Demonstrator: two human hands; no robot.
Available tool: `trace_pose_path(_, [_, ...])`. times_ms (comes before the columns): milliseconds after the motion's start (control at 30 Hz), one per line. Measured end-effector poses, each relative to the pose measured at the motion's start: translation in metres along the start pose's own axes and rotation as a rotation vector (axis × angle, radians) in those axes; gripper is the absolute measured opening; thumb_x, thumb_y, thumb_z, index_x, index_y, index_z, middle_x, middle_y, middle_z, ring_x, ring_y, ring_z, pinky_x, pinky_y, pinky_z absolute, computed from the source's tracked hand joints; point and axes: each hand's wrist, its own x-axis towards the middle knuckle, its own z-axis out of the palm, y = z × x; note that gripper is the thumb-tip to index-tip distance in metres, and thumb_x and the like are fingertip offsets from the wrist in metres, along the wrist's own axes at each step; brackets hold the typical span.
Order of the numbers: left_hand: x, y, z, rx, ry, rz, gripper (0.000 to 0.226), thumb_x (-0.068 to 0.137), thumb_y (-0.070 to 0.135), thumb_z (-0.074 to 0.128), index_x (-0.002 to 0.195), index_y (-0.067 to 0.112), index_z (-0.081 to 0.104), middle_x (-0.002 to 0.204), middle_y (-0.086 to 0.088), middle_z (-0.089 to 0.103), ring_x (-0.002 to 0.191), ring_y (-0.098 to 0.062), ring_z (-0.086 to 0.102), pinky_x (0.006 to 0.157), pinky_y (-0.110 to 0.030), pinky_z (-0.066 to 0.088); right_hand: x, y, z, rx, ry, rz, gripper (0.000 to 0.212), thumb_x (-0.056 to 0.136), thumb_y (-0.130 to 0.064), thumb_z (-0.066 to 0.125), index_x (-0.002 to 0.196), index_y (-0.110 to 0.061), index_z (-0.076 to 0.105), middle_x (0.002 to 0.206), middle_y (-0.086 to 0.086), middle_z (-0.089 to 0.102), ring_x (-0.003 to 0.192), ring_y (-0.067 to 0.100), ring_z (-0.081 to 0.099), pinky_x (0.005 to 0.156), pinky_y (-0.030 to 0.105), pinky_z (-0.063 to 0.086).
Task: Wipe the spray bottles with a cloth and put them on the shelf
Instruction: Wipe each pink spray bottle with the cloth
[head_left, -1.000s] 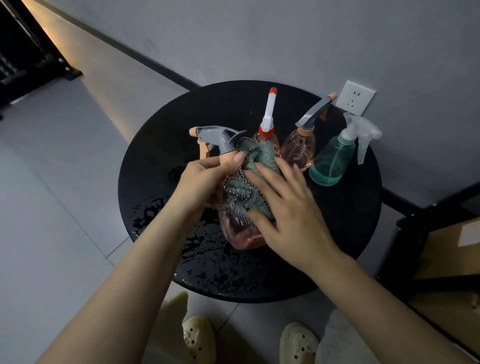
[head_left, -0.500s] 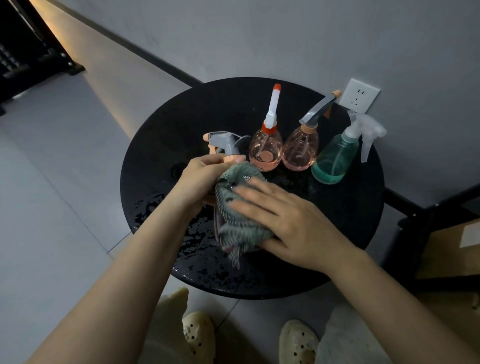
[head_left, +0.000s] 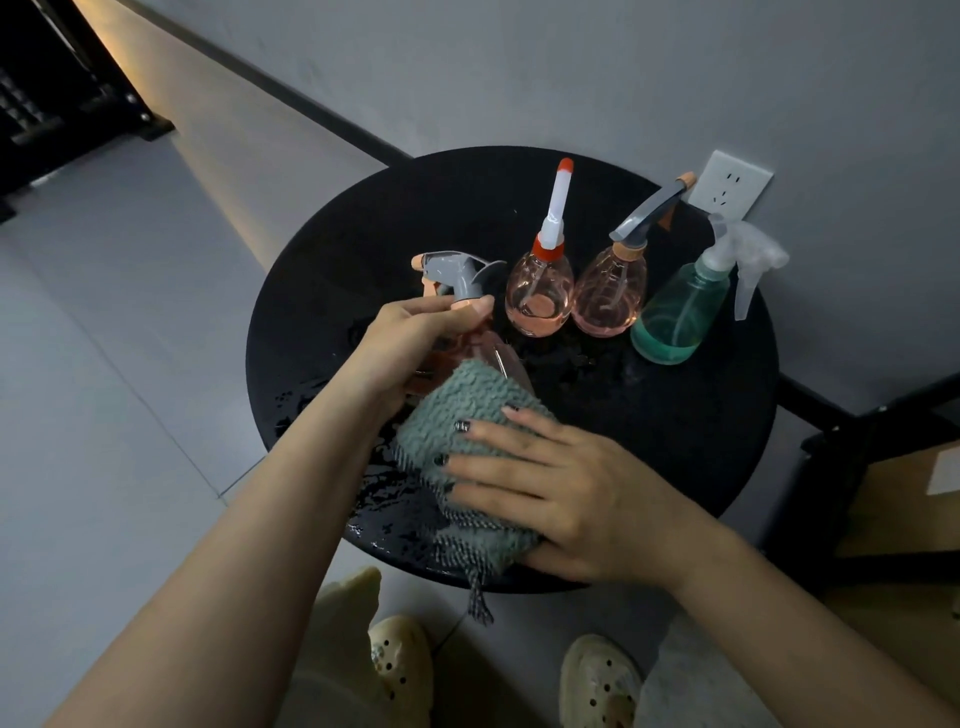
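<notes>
Cloth (head_left: 467, 415) wraps the lower body of a pink spray bottle (head_left: 480, 348) held tilted above the round black table (head_left: 332, 260) — the left hand (head_left: 410, 343) grips its neck under the grey trigger head, while the right hand (head_left: 561, 493), fingers curled, clasps the teal cloth around it. Behind it, on the table, stand three more bottles: a pink nozzle bottle (head_left: 540, 296), a pink trigger bottle (head_left: 610, 296) and a green spray bottle (head_left: 680, 317) — nearest the wall socket (head_left: 727, 189).

Your pink spray bottle (head_left: 483, 348) tilted, grey trigger up, teal cloth (head_left: 467, 415) wrapped round its base, three more bottles (head_left: 605, 296) upright behind
</notes>
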Motion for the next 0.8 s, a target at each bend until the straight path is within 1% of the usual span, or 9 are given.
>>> trace_pose_path(100, [0.002, -0.004, 0.003, -0.017, -0.031, 0.010, 0.016, 0.079, 0.025, 0.070, 0.085, 0.010, 0.072, 0.072, -0.002, 0.069, 0.065, -0.011, 0.064, 0.062, -0.019, 0.053, 0.010, 0.009, -0.003, 0.054, 0.002, 0.123, 0.052, 0.083, -0.031, 0.057, 0.133, -0.016, 0.049, 0.142, 0.003, 0.046, 0.138, 0.022, 0.027, 0.117, 0.035, 0.013])
trace_pose_path(233, [0.006, -0.011, 0.003, 0.039, -0.042, -0.010, 0.009, 0.081, 0.023, 0.069, 0.080, 0.017, 0.075, 0.081, -0.004, 0.073, 0.078, -0.016, 0.067, 0.074, -0.028, 0.052, 0.015, 0.016, -0.007, 0.069, 0.006, 0.278, 0.056, 0.085, -0.037, 0.045, 0.137, -0.017, 0.043, 0.145, 0.003, 0.041, 0.140, 0.020, 0.024, 0.115, 0.034, 0.016])
trace_pose_path(333, [0.006, -0.011, 0.003, 0.031, -0.044, -0.017, 0.008, 0.082, 0.019, 0.068, 0.082, 0.016, 0.075, 0.079, -0.003, 0.072, 0.075, -0.015, 0.067, 0.072, -0.027, 0.051, 0.015, 0.012, -0.005, 0.059, 0.011, 0.293, 0.059, 0.086, -0.041, 0.045, 0.138, -0.016, 0.042, 0.147, 0.003, 0.039, 0.140, 0.022, 0.023, 0.115, 0.036, 0.016])
trace_pose_path(433, [0.004, -0.007, 0.001, 0.019, -0.047, -0.001, 0.012, 0.081, 0.023, 0.069, 0.083, 0.012, 0.073, 0.070, 0.000, 0.069, 0.062, -0.010, 0.064, 0.060, -0.019, 0.050, 0.008, 0.004, 0.001, 0.050, -0.021, 0.163, 0.060, 0.084, -0.042, 0.049, 0.138, -0.016, 0.042, 0.147, 0.003, 0.039, 0.141, 0.023, 0.020, 0.118, 0.038, 0.011])
trace_pose_path(533, [0.000, -0.004, 0.000, 0.049, -0.025, -0.001, 0.017, 0.083, 0.026, 0.067, 0.090, 0.012, 0.073, 0.062, 0.005, 0.068, 0.049, -0.003, 0.060, 0.044, -0.010, 0.041, -0.001, -0.001, 0.004, 0.032, -0.027, 0.017, 0.055, 0.083, -0.030, 0.054, 0.136, -0.016, 0.045, 0.144, 0.003, 0.043, 0.139, 0.024, 0.024, 0.117, 0.040, 0.013])
trace_pose_path(600, [0.000, -0.004, 0.000, 0.058, -0.020, -0.005, 0.018, 0.083, 0.027, 0.066, 0.091, 0.012, 0.073, 0.061, 0.005, 0.067, 0.047, -0.002, 0.058, 0.042, -0.009, 0.039, -0.003, 0.001, 0.004, 0.040, -0.007, -0.006, 0.054, 0.082, -0.020, 0.054, 0.135, -0.015, 0.046, 0.143, 0.003, 0.045, 0.138, 0.024, 0.028, 0.117, 0.039, 0.017])
trace_pose_path(700, [0.002, -0.007, 0.001, 0.083, -0.048, -0.007, 0.018, 0.081, 0.031, 0.068, 0.086, 0.015, 0.074, 0.068, 0.001, 0.067, 0.057, -0.008, 0.060, 0.053, -0.015, 0.045, -0.002, 0.012, 0.001, 0.126, 0.050, 0.129, 0.057, 0.080, -0.012, 0.050, 0.137, -0.016, 0.043, 0.145, 0.003, 0.042, 0.139, 0.021, 0.027, 0.116, 0.036, 0.022])
trace_pose_path(733, [0.003, -0.008, 0.002, 0.101, -0.064, -0.011, 0.017, 0.081, 0.033, 0.068, 0.085, 0.017, 0.074, 0.071, 0.000, 0.067, 0.060, -0.011, 0.061, 0.055, -0.019, 0.046, -0.001, 0.016, -0.001, 0.200, 0.090, 0.229, 0.056, 0.082, -0.014, 0.047, 0.138, -0.018, 0.042, 0.146, 0.000, 0.040, 0.140, 0.018, 0.026, 0.114, 0.034, 0.025])
trace_pose_path(800, [0.002, -0.010, 0.004, 0.133, -0.082, -0.030, 0.020, 0.080, 0.036, 0.067, 0.088, 0.019, 0.074, 0.074, 0.000, 0.067, 0.062, -0.012, 0.062, 0.051, -0.021, 0.047, 0.001, 0.021, -0.005, 0.402, 0.179, 0.434, 0.053, 0.087, -0.022, 0.042, 0.140, -0.022, 0.040, 0.147, -0.013, 0.034, 0.140, 0.005, 0.022, 0.111, 0.027, 0.029])
